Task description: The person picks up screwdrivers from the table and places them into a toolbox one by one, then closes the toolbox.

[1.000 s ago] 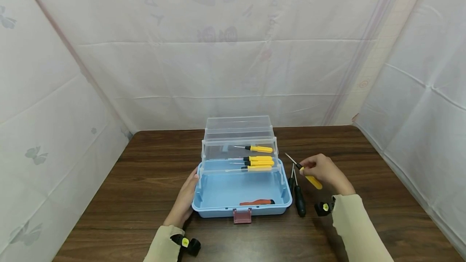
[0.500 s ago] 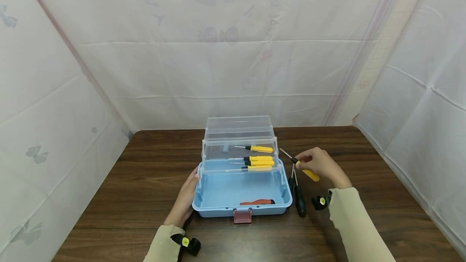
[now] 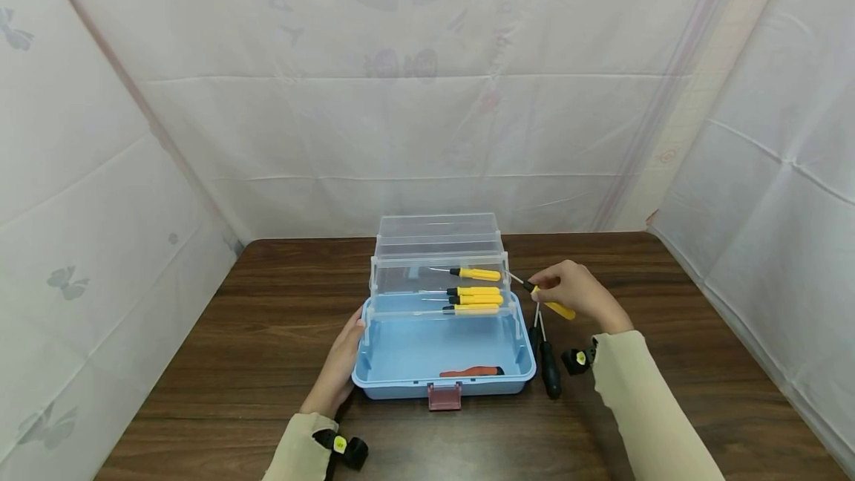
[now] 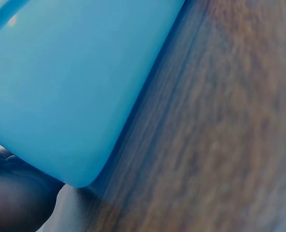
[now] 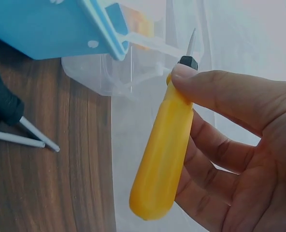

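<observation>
A light blue toolbox [image 3: 401, 355] stands open on the brown table, its clear tiered trays [image 3: 437, 262] folded back. Several yellow-handled screwdrivers [image 3: 476, 292] lie in the trays and an orange-handled tool [image 3: 470, 372] in the blue bottom. My right hand [image 3: 576, 294] holds a yellow-handled screwdriver [image 3: 551, 306] [image 5: 162, 159] in the air just right of the trays, its tip toward them. My left hand [image 3: 341, 362] rests with straight fingers against the toolbox's left wall [image 4: 70, 96]. Two black-handled screwdrivers [image 3: 549, 366] lie on the table beside the box's right side.
The wooden table [image 3: 200, 377] is walled by white sheeting on three sides. A maroon latch [image 3: 444, 396] hangs at the toolbox's front. The black-handled screwdrivers' shafts [image 5: 32, 137] lie on the wood close under my right hand.
My right hand has carried the yellow-handled screwdriver up and to the left, from beside the black-handled ones to next to the clear trays. The left hand has stayed put.
</observation>
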The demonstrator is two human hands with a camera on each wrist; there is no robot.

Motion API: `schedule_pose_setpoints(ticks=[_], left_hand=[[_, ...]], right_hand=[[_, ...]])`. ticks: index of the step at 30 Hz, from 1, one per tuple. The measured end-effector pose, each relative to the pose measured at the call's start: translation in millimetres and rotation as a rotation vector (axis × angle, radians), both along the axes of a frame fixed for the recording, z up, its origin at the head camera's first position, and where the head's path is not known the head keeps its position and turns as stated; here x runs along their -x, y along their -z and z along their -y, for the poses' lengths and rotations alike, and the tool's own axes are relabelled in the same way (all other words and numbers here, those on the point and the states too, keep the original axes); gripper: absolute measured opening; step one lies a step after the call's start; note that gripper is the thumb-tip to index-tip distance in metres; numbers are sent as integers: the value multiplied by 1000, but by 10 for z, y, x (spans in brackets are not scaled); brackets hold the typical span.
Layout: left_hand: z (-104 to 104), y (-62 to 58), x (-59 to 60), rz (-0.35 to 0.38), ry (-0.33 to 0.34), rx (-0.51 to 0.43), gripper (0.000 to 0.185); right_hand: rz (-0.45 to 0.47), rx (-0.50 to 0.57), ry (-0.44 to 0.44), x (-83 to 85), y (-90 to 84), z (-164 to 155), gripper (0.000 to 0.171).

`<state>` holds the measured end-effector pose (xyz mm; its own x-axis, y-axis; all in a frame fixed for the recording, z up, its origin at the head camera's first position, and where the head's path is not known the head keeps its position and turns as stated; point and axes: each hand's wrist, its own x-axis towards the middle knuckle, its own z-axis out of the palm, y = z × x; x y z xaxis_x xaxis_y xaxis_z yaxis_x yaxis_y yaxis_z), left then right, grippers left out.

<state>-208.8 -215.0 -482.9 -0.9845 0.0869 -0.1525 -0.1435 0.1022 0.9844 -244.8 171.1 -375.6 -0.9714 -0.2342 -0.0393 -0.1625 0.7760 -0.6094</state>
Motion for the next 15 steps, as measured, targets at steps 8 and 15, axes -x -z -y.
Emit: schedule_pose_setpoints(ticks=[8,15], left_hand=[[-4,0,5,13,-5,2,54],[-3,-5,7,5,2,-10,52]], right_hand=[[-1,3,-7,47,-53,110,28],[-9,11,-39,78,-104,180,30]])
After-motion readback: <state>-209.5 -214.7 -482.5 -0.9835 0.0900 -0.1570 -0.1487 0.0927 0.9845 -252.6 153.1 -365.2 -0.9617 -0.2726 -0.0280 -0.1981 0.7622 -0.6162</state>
